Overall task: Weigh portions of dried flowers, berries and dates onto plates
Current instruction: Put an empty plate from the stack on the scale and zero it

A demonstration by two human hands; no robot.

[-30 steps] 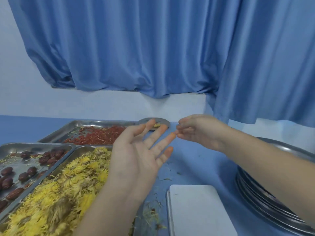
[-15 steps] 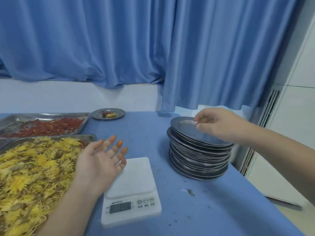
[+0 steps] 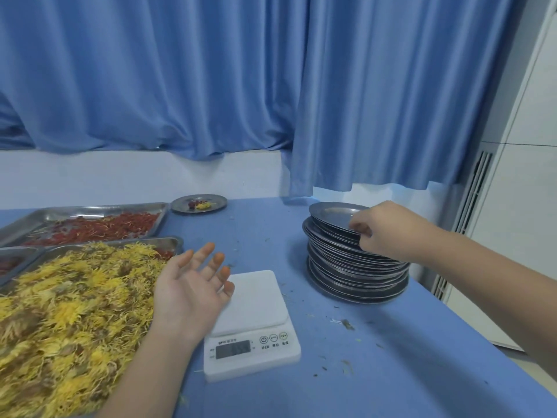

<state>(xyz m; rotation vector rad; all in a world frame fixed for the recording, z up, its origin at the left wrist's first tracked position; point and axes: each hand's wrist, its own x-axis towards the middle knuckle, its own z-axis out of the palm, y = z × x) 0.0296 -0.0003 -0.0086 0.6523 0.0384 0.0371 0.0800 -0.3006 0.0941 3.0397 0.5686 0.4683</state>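
Person's left hand (image 3: 193, 289), palm up with fingers spread wide and holding nothing, hovers between the tray of yellow dried flowers (image 3: 63, 312) at 9 o'clock and the white scale (image 3: 251, 324). At 2 o'clock the right hand (image 3: 384, 229) pinches the rim of the tilted top plate (image 3: 333, 215) on the plate stack (image 3: 352, 273). Farther off lie the tray of red berries (image 3: 96, 226) and a filled plate (image 3: 199, 203) at 12 o'clock.

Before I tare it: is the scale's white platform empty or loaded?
Empty. The scale shows a bare white platform; the left hand hovers open at its edge, and the right hand grips the top plate of the stack.
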